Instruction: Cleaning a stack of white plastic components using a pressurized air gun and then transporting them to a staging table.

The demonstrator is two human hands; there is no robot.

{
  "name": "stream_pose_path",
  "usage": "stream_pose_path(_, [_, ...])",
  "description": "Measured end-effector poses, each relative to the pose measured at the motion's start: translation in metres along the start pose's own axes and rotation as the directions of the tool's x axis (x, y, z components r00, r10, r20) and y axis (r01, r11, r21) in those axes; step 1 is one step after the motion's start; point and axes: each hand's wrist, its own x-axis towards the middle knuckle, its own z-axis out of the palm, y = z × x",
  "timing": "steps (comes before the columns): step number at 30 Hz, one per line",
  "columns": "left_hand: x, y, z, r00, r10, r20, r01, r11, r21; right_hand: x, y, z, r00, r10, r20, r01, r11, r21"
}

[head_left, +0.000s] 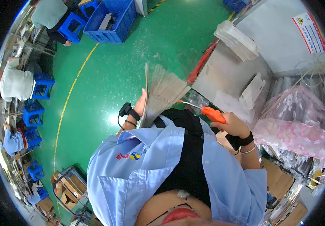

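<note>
My left hand [141,104] is wrapped round the left edge of a thick stack of thin, pale grey sheets [163,90]. The stack stands upright before my chest, its sheets fanned out toward the right. In my right hand [236,125] is an orange-handled tool [213,114] with a thin, bent metal shaft. Its reddish tip points left, close to the lower right side of the sheets; whether it touches them I cannot tell. The fingers of my right hand close round the handle. Both wrists carry dark bands, the left one with a small black box and a cable.
At my right stands a grey metal table [218,71] bearing white stacked pieces [238,37]. Clear bags with a pink flower-patterned sheet [290,132] hang beyond it. A blue crate [107,35] sits ahead on the green floor. Several people sit on blue stools [42,86] along the left.
</note>
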Motion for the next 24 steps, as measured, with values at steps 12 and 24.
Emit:
stream_pose_path(12, [0.001,-0.003,-0.012,0.89,0.36,-0.279,-0.052,0.688,0.723,0.005,0.005,-0.005,0.994,-0.04,-0.103,0.029,0.994,-0.11])
stream_pose_path(24, [0.0,0.0,-0.001,0.993,0.031,-0.111,-0.037,0.998,-0.045,0.0,-0.003,-0.004,0.999,-0.027,-0.044,0.024,0.997,-0.073])
